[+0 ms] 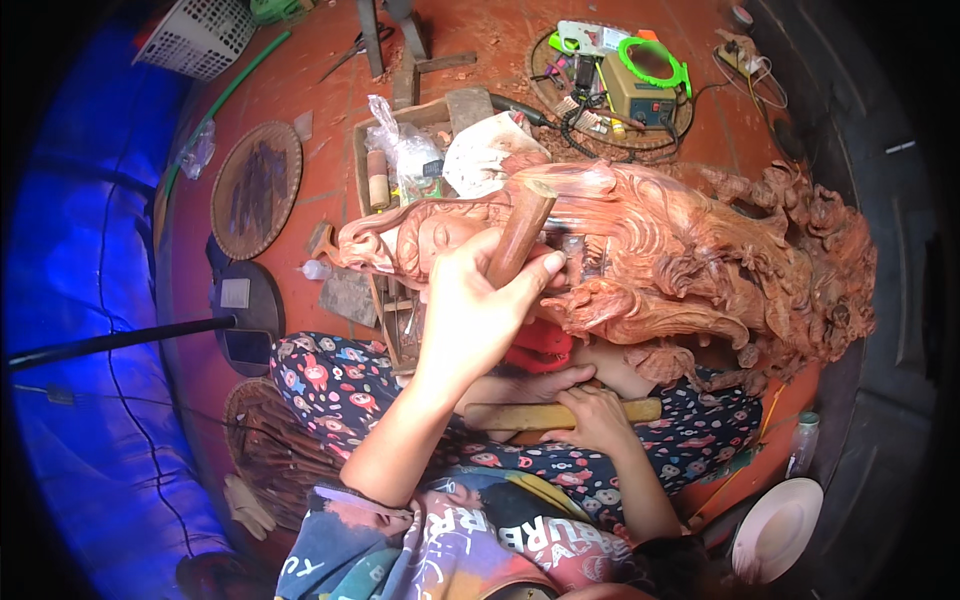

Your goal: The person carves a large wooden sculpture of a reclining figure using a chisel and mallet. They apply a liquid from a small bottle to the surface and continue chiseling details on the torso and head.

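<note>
Fingers [538,276] of the left hand [474,316] are closed around a brown wooden handle [522,225], whose blunt end slants up toward 1 o'clock over the carved figure; its lower end is hidden by the hand, so what it carries cannot be told. The right hand [597,422], at 5 o'clock and nearer the body, has its fingers curled over a pale wooden stick [638,411] lying crosswise, its ends toward 9 and 3 o'clock, by the bare feet [520,388] and the patterned trousers [330,385]. The reddish carved figure [640,235] lies on its back from just beyond the left hand out to 3 o'clock, its face toward 10 o'clock and its most deeply carved end farthest right. A red cloth [538,347] shows just below the left hand. Toward 11 o'clock a wooden tray [361,152] holds a clear plastic bag [408,150], with a white cloth [490,155] near 12. At 1 o'clock a control box [638,103] sits among cords on a round mat. Round woven trays stand on the tiled floor at 10 [290,160] and 8 o'clock [236,400], the latter full of slender brown tools [285,450]; a pale plate [778,530] lies at 4 o'clock.
</note>
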A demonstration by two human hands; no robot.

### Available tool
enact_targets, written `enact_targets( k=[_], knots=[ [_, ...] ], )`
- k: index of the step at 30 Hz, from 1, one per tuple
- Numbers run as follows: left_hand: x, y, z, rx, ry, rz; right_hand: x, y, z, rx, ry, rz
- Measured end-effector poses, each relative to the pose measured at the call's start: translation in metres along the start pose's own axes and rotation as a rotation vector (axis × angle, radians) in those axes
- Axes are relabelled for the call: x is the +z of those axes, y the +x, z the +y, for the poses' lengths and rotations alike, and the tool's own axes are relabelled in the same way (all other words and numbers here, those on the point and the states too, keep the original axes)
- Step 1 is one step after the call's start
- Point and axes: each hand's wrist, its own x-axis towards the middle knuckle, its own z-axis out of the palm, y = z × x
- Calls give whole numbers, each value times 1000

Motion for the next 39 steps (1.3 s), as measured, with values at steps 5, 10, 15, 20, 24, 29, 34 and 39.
enact_targets(
  k=[5,10,15,20,24,29,34,39],
  knots=[
    [-44,-47,16,40,-126,51,-1,3,-5,-8,76,-32],
    [-105,-91,-18,-217,66,43,4,2,-6,15,-15,-15],
    [-134,-69,-92,-186,732,163,6,5,-10,17,-56,-38],
    [-145,-29,-110,-41,867,353,7,5,-13,18,-82,-12],
    [-142,-31,-89,-162,735,175,6,0,-10,38,-86,7],
    [-107,-58,-119,-37,752,154,5,4,-12,59,-81,-28],
    [-90,-57,-138,50,817,310,8,5,-14,36,-96,-13],
    [-99,-62,-127,99,763,350,11,3,-20,71,-63,-5]
  ],
)
